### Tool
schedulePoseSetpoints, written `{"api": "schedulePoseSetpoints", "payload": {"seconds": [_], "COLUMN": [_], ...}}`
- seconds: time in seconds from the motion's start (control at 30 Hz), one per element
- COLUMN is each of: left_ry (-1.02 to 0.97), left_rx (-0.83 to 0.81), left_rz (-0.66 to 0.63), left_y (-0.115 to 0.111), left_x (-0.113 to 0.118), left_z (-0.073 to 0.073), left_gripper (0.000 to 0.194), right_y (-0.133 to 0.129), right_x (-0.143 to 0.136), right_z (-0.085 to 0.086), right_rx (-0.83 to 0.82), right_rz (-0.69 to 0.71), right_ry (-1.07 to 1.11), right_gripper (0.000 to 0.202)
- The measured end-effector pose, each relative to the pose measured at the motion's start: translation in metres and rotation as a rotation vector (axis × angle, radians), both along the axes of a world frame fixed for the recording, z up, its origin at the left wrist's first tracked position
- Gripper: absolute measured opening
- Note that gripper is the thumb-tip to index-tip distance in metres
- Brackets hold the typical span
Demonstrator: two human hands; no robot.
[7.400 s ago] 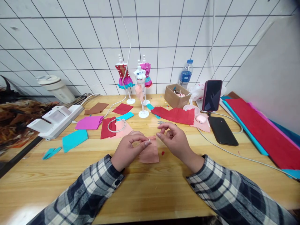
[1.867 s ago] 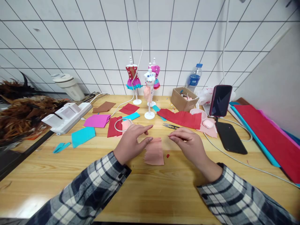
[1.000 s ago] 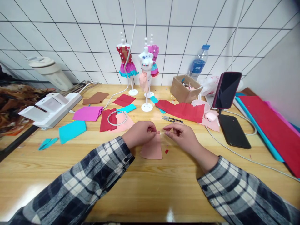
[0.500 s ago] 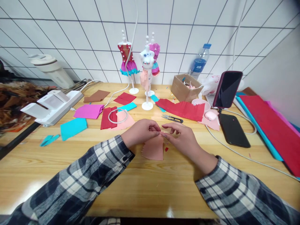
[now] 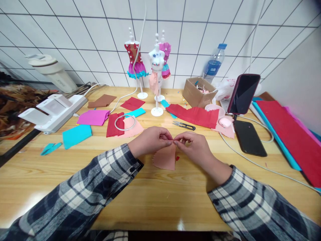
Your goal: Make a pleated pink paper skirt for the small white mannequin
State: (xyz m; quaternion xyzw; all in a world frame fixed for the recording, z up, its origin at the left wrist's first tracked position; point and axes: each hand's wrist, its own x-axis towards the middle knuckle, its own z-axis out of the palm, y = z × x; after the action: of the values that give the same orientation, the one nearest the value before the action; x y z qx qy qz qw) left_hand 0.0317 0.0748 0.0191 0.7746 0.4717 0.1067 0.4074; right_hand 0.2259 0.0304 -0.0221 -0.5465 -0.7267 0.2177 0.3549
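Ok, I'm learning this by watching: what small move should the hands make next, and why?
I'd probably steady the pink cloth with the left hand and press along its far edge with the right hand. Both pinch close together at that edge, nearly meeting; the near edge is unheld. Anything tiny between them can't be made out.

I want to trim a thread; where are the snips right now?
In the head view, the snips lie right of centre, between the red fabric strip and the right hand.
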Motion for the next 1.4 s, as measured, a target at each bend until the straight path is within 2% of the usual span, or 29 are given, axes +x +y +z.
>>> {"api": "schedulePoseSetpoints", "payload": {"seconds": [0.17,0.37,0.5,0.63,0.93,1.23,1.4], "left_ry": [0.089,0.081,0.002,-0.057,-0.016,-0.055,-0.084], "left_rx": [0.160,0.206,0.180,0.123,0.141,0.146,0.174], "left_rz": [0.030,0.039,0.063,0.127,0.161,0.122,0.106], "left_y": [-0.002,-0.007,-0.006,-0.001,-0.005,-0.008,-0.008], "left_x": [0.001,0.007,0.006,0.003,0.006,0.007,0.007], "left_z": [0.000,0.003,-0.003,-0.011,-0.013,-0.011,-0.014], "left_gripper": [0.024,0.020,0.021,0.023,0.024,0.027,0.025], "right_y": [-0.001,-0.001,0.004,0.009,0.008,0.006,0.004], "right_x": [-0.001,0.001,0.007,0.011,0.001,0.001,0.003], "right_z": [0.000,0.000,0.001,0.002,-0.004,-0.006,-0.004], "right_rx": [0.035,0.016,-0.169,-0.381,-0.174,-0.133,-0.156], "right_rz": [0.010,0.021,0.097,0.118,-0.040,-0.048,-0.013], "right_ry": [0.032,0.081,0.249,0.433,0.258,0.156,0.179], "right_gripper": [0.005,0.009,0.016,0.038,0.030,0.015,0.019]}}
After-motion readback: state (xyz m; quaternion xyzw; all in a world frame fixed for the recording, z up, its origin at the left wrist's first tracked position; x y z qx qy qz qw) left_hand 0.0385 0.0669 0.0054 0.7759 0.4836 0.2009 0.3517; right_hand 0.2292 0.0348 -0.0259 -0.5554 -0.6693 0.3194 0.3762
